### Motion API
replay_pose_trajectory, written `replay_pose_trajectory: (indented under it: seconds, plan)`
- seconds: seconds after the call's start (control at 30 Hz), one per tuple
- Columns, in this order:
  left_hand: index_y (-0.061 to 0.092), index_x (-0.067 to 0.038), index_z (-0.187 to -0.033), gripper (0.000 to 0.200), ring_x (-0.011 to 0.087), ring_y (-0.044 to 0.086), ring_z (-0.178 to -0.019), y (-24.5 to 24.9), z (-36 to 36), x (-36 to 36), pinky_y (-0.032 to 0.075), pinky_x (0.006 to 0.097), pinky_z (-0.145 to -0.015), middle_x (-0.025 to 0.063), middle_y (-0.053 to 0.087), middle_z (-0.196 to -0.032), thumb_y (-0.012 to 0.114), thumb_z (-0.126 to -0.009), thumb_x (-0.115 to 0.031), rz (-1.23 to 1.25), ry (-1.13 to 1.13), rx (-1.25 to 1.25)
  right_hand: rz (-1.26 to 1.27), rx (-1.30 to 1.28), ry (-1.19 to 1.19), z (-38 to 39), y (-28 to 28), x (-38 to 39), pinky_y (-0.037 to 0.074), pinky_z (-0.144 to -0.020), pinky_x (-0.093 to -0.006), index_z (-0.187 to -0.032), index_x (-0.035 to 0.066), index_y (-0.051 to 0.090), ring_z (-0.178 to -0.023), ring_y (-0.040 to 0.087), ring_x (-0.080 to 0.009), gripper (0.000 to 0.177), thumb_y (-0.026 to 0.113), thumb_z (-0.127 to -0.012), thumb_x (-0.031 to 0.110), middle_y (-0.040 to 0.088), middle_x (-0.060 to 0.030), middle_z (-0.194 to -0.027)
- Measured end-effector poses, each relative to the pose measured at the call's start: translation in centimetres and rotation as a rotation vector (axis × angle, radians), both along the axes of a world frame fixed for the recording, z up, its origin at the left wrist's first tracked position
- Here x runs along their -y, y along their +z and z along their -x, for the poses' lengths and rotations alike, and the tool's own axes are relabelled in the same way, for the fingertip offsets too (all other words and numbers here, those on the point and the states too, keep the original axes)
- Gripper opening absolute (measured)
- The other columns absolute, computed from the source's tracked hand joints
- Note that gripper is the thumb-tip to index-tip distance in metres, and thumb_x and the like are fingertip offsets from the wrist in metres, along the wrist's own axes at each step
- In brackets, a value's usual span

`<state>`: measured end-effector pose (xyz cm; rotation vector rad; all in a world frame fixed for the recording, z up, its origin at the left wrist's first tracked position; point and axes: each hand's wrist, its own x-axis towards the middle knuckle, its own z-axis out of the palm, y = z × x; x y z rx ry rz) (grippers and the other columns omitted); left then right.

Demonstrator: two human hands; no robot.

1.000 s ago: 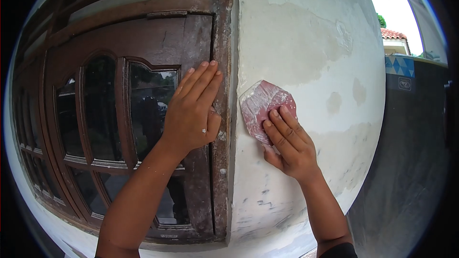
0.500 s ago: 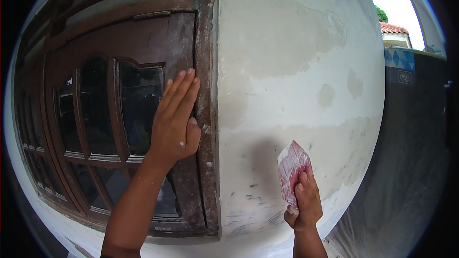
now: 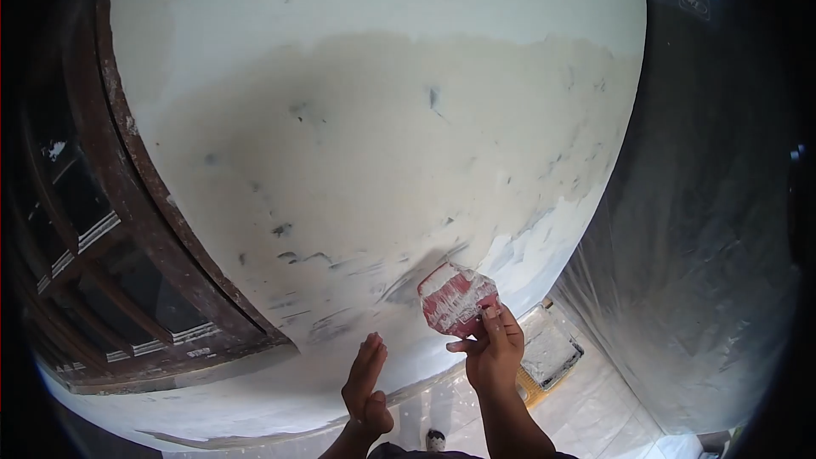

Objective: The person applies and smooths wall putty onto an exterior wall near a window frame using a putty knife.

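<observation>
Right grip grasps a flat pinkish-red plate by its lower right corner, fingers on the face towards the camera. Most of the plate sticks out above and to the left of this grip, its face streaked with white paste. Behind and above the grip spreads a pale wall, patched beige and white and dotted with dark marks; a shadow lies on it beside the plate, though I cannot tell whether an edge touches. Left grip, to the left of the right one and a little lower, is released and holds nothing, its fingers stretched out together before the wall's lower part. Just right of the right grip, lower down, a dark-rimmed tray with whitish stuff in it sits by the floor. Far left of both grips is a brown wooden frame; far right hangs a dark plastic sheet. For clean work, I judge, a firm corner hold, a long edge laid evenly at a shallow tilt and light, steady pressure would suit best, with the free grip clear of wet paste.
</observation>
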<state>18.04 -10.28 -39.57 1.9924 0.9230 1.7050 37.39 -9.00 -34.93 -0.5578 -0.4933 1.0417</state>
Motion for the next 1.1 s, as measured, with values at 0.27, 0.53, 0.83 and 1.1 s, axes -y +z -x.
replay_pose_trajectory:
  seconds: [0.27,0.53,0.83,1.1]
  plan:
    - [0.055,0.01,-0.138,0.067,0.0358,0.042,-0.144,-10.4,-4.0,0.7,0.025,0.0424,-0.122,0.0255,0.051,-0.148,0.039,-0.083,-0.024,0.652,-0.322,0.094,0.454,-0.093,0.057,-5.3,-11.0,5.3,0.064,-0.059,-0.0404,-0.127,0.006,0.054,-0.089,0.073,-0.0244,0.028,0.049,-0.107,0.024,0.067,-0.0119,-0.103]
    - [0.056,0.01,-0.137,0.061,0.0329,0.044,-0.143,-19.8,-6.9,1.9,0.025,0.0423,-0.122,0.0237,0.054,-0.147,0.035,-0.087,-0.018,1.032,-0.449,0.019,0.799,-0.213,-0.091,-8.8,-23.2,13.6,0.062,-0.067,-0.0383,-0.128,0.002,0.053,-0.089,0.071,-0.0251,0.031,0.049,-0.098,0.005,0.067,-0.0137,-0.109]
    - [0.054,0.011,-0.138,0.057,0.0331,0.046,-0.141,-25.8,-17.6,1.8,0.027,0.0402,-0.121,0.0247,0.055,-0.145,0.033,-0.095,-0.019,1.165,-0.409,0.032,0.889,-0.006,-0.321,-19.1,-27.1,13.8,0.059,-0.058,-0.0314,-0.115,-0.001,0.061,-0.076,0.068,-0.0173,0.022,0.055,-0.097,0.01,0.068,-0.0098,-0.095]
    - [0.05,0.006,-0.143,0.08,0.0307,0.043,-0.144,-34.3,-30.8,1.3,0.025,0.0431,-0.122,0.023,0.051,-0.148,0.026,-0.106,-0.06,1.585,-0.166,0.311,1.111,0.766,-0.24,-35.3,-35.4,9.3,0.051,-0.048,-0.0269,-0.107,-0.003,0.068,-0.057,0.06,-0.0092,0.019,0.063,-0.098,0.013,0.068,-0.0056,-0.075]
